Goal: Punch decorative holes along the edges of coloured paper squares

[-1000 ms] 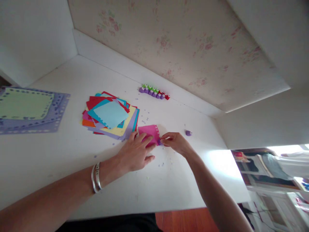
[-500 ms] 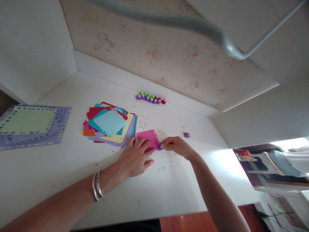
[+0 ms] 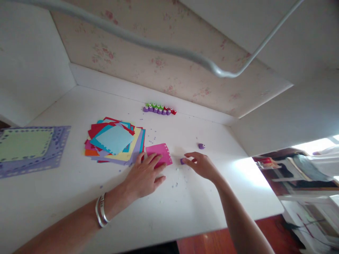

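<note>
The hands are held apart over the surface (image 3: 212, 197): the left hand (image 3: 145, 176) is laid palm down with spread fingers on the pink paper (image 3: 161, 150), pinning it without grasping, while a purple craft punch (image 3: 182, 161) appears to be pinched between thumb and fingers of the right hand (image 3: 202, 165), though the grip is partly hidden. Half a second ago the punch was set against the paper's right edge; now it has been drawn off to the right, and a gap is shown between them. By this, the row of cut-outs along that edge is exposed from corner to corner, and no part of it is covered by the tool. On the left, the paper is nearly met by the stack of coloured paper (image 3: 115, 139), so little room is left there. More open room is offered to the right, where a second purple punch (image 3: 201, 146) is placed beyond the fingers, and toward the near edge, where paper chips (image 3: 174, 184) are scattered. Behind, a row of punches (image 3: 159, 109) is lined up close to the wall, well apart from both hands.
</note>
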A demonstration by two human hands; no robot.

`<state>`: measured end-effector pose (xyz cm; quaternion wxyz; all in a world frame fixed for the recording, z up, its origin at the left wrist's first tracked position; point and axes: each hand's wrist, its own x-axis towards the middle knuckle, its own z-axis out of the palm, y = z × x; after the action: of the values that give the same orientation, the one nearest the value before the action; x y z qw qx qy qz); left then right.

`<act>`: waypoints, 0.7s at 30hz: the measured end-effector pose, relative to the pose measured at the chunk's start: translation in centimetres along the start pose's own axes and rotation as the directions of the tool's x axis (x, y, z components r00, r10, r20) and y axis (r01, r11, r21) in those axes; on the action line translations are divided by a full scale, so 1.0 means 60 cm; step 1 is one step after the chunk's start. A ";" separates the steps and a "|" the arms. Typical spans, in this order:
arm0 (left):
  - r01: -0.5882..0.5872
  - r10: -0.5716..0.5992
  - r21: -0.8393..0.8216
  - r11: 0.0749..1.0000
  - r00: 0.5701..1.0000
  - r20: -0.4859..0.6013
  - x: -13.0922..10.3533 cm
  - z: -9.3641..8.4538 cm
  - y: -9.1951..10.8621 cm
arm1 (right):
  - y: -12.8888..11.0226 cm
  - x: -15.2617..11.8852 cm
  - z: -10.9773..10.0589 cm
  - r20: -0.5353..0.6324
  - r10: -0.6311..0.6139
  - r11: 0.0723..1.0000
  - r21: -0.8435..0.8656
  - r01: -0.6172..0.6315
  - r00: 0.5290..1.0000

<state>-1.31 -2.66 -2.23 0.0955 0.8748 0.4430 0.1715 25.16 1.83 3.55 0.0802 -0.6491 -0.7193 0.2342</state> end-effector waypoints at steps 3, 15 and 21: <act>-0.002 0.002 0.016 1.000 1.000 -0.006 0.000 0.001 -0.001 | -0.001 -0.010 0.023 -0.088 -0.062 0.998 -0.005 0.062 0.994; -0.006 0.005 0.023 1.000 1.000 0.008 0.005 0.004 -0.002 | 0.111 -0.026 -0.039 -0.237 0.145 0.811 0.584 0.021 0.961; 0.002 -0.002 0.024 1.000 1.000 -0.006 0.007 -0.001 0.000 | 0.199 0.015 -0.077 -0.382 0.244 0.850 0.527 -0.007 0.892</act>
<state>-1.10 -2.36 -2.06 0.0838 0.8750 0.4460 0.1687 37.66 4.33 2.16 0.3921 -0.6863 -0.5494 0.2709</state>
